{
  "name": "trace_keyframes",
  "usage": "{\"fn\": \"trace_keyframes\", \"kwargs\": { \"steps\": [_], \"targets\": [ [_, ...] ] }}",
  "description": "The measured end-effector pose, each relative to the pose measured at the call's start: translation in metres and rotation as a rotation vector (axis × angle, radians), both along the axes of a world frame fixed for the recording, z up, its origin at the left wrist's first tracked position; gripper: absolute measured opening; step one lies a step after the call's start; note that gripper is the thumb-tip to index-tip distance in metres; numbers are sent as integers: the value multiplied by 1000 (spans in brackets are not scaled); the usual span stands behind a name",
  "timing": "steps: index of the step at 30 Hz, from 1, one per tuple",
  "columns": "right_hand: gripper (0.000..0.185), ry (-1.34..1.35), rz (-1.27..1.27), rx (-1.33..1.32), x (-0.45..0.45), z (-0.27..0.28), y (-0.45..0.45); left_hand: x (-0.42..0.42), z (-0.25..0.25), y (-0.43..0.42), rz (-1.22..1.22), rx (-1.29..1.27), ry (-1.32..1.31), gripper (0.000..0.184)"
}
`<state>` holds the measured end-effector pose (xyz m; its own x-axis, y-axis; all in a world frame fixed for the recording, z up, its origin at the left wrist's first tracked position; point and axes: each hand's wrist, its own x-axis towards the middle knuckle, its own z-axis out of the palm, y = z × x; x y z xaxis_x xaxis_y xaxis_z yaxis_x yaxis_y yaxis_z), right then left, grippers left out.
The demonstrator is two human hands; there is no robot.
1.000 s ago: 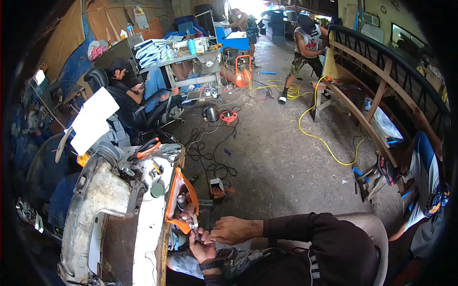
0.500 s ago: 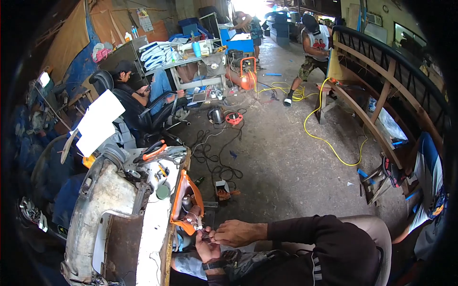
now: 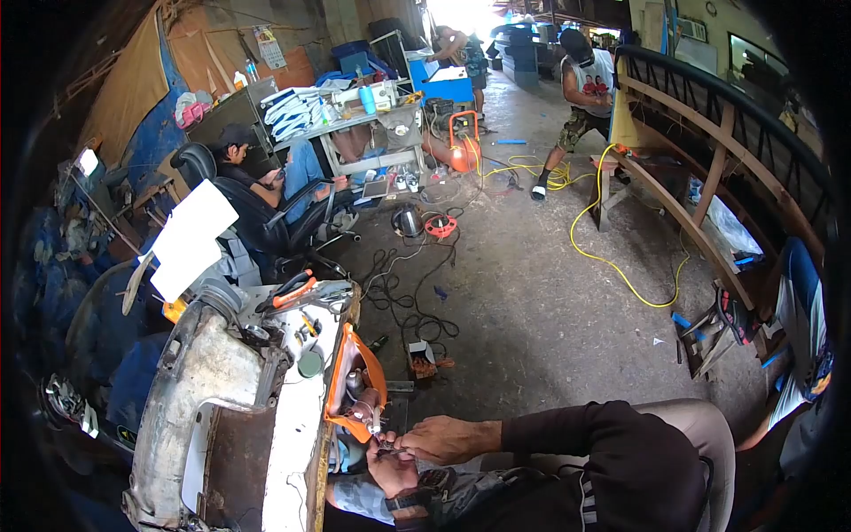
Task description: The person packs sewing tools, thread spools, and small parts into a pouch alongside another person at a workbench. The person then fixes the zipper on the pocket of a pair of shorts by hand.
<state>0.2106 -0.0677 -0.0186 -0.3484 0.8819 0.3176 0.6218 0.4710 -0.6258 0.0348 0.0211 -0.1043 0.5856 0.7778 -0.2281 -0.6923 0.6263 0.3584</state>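
Concrete workshop floor (image 3: 532, 328) fills mid-frame, yellow hose (image 3: 573, 238) snaking across upper right of centre; bottom centre, left hand (image 3: 390, 474) pinches a small dark part (image 3: 387, 447), too tiny to identify, just beside an orange pouch (image 3: 340, 368); right hand (image 3: 448, 439) is curled in against it, can't tell if it's gripping; white-topped bench (image 3: 301, 417) sits lower left.

Person's wearing a black long-sleeved top (image 3: 634, 452) with thin pale stripes (image 3: 587, 505); a dark band (image 3: 407, 500) is circling the left wrist (image 3: 399, 486).
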Motion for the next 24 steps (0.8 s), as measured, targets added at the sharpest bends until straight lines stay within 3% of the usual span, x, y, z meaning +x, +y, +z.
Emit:
{"fn": "trace_keyframes", "kwargs": {
  "steps": [4, 7, 8, 9, 10, 11, 14, 24],
  "targets": [
    [22, -89, -17, 117, 1, -9, 4, 4, -11, 2, 135, 39, 247, 20],
    [20, -95, -70, 80, 3, -1, 1, 4, 8, -5, 128, -2, 237, 15],
    [20, -105, -73, 2, 4, 10, 1, 3, -10, 3, 155, 17, 135, 13],
    [13, -148, -105, 90, 10, -8, 5, -1, -30, 10, 136, -23, 11, 14],
    [9, -349, -153, 55, 10, -2, 12, 1, -5, 2, 113, 37, -96, 14],
    [9, -341, -137, 296, 16, 0, 6, 3, 12, -6, 149, 9, -47, 13],
    [20, -156, -264, 206, 6, 14, 15, 4, 1, -20, 277, 33, 20, 16],
    [20, -552, -179, 285, -9, 18, 49, 6, 5, -34, 311, 194, 43, 26]
  ]
}}
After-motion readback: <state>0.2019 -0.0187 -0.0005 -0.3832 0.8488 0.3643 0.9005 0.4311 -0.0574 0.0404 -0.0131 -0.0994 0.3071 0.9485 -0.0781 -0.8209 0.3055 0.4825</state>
